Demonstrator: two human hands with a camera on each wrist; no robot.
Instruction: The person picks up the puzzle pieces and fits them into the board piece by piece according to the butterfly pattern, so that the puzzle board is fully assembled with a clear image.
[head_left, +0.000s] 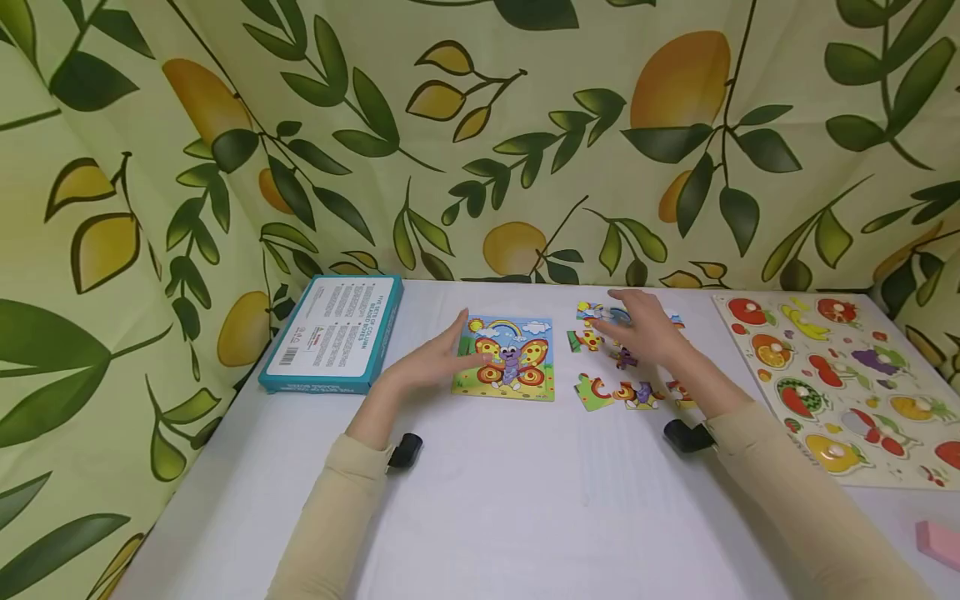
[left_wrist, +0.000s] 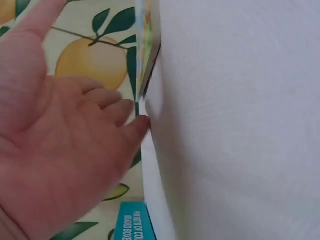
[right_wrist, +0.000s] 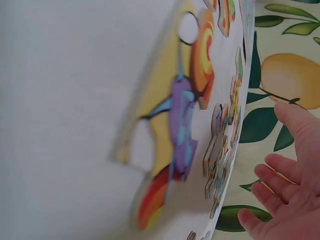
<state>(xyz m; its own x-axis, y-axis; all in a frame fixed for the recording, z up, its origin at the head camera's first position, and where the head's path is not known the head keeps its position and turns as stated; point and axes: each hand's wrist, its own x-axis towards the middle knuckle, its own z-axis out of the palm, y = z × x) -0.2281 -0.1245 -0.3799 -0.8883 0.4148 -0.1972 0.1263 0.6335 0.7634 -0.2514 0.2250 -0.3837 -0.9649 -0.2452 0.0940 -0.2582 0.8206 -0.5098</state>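
A square butterfly picture [head_left: 531, 385] lies flat on the white table. My left hand [head_left: 426, 362] is at its left edge with fingers extended, the thumb reaching over the picture; the left wrist view shows the open palm [left_wrist: 65, 140] beside the picture's thin edge [left_wrist: 149, 50]. Right of the picture lie several loose puzzle pieces, among them a green one [head_left: 594, 392] and a purple-bodied one [head_left: 641, 395]. Above the upper pieces my right hand [head_left: 647, 330] hovers, hiding some. In the right wrist view that hand [right_wrist: 292, 185] holds nothing, and the purple-bodied piece [right_wrist: 181, 117] lies nearest the camera.
A teal-edged box [head_left: 330, 333] lies at the back left. At the right is a fruit board [head_left: 832, 387] with knobbed pieces, and a pink block [head_left: 937, 543] sits at the near right edge. A patterned cloth [head_left: 480, 150] hangs behind the table.
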